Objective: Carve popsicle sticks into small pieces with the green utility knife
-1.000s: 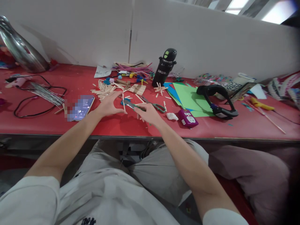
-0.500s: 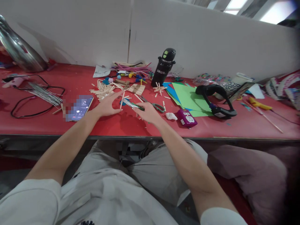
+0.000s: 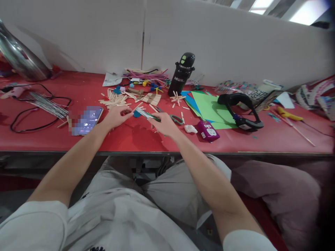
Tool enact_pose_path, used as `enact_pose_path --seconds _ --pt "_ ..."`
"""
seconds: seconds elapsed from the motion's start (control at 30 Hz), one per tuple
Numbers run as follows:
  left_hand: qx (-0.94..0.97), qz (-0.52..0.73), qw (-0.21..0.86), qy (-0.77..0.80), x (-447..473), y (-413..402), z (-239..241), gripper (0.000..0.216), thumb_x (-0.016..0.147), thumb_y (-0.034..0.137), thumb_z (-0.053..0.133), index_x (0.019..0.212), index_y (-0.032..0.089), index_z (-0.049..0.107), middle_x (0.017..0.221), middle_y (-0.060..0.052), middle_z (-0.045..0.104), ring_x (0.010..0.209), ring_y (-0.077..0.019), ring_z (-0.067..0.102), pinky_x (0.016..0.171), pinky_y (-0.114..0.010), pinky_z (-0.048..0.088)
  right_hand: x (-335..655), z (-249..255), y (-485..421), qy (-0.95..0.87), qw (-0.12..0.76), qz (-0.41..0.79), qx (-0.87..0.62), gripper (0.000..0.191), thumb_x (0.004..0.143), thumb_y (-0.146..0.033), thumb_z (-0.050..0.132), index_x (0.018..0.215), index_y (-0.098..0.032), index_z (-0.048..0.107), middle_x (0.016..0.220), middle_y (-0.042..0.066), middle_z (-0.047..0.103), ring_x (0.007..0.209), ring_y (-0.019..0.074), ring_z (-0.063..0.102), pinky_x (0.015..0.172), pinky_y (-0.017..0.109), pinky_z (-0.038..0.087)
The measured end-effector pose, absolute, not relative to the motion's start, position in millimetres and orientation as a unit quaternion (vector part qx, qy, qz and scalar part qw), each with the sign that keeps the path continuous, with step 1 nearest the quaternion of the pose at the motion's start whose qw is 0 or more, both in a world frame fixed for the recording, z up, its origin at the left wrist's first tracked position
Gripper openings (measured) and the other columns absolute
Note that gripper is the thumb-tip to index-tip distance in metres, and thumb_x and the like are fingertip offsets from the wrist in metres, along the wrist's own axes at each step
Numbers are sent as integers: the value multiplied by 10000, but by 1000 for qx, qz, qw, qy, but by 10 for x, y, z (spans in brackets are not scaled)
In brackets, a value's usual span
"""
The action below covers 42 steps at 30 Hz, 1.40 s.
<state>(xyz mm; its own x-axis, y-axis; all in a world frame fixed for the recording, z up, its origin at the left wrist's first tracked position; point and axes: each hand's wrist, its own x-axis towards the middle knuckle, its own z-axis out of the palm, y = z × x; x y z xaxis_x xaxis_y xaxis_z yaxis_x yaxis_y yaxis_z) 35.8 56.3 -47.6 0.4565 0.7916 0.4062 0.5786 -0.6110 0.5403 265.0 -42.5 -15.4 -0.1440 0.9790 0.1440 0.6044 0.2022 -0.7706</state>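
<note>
My left hand (image 3: 117,115) is closed in a pinch on one end of a wooden stick (image 3: 137,107), which slants up to the right. In my right hand (image 3: 164,123) is a utility knife (image 3: 145,113) with a green handle, its pale front end pointing left toward the stick. Whether knife and stick touch I cannot tell. Beneath them a small blue piece (image 3: 136,114) lies on the red table. Grey-handled scissors (image 3: 177,119) rest just beyond my right hand. A heap of short wooden sticks (image 3: 113,99) lies behind my left hand.
A phone (image 3: 91,120) lies left of my hands. A black bottle (image 3: 181,75) stands at the back, with a small stick bundle (image 3: 178,98) before it. To the right are a purple box (image 3: 208,131), green paper (image 3: 206,108) and a black headset-like band (image 3: 240,111).
My left fingers were spread around an upright stick; now they are pinched together on a stick tilted toward the knife. My right hand keeps the knife in nearly the same place.
</note>
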Motion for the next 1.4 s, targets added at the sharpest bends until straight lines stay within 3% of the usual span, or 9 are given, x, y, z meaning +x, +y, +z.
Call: enact_pose_path --seconds 0.33,0.73,0.93,1.4 --pt "775 406 161 457 317 622 -479 267 864 394 539 877 186 705 883 -64 729 805 -179 617 731 -312 468 2663 -191 -406 -708 305 279 -573 233 926 -284 516 792 -161 661 631 21 643 531 123 531 562 256 393" --pt "799 374 183 434 315 563 -430 240 832 382 549 773 177 659 662 -4 599 617 -124 475 629 -282 389 2656 -224 -400 -732 344 218 -546 191 908 -280 522 865 -175 675 703 9 611 652 140 520 641 258 375" --pt "806 379 196 410 316 556 -470 239 826 379 556 749 178 658 654 2 597 610 -121 483 593 -276 378 2639 -224 -403 -739 328 224 -544 213 912 -255 495 786 -173 646 679 17 615 665 152 535 656 265 381" --pt "809 367 218 404 328 515 -441 253 823 400 553 761 176 654 665 -3 584 612 -122 468 582 -274 365 2657 -252 -400 -743 320 208 -549 211 914 -266 501 820 -171 665 702 25 644 663 156 556 665 272 396"
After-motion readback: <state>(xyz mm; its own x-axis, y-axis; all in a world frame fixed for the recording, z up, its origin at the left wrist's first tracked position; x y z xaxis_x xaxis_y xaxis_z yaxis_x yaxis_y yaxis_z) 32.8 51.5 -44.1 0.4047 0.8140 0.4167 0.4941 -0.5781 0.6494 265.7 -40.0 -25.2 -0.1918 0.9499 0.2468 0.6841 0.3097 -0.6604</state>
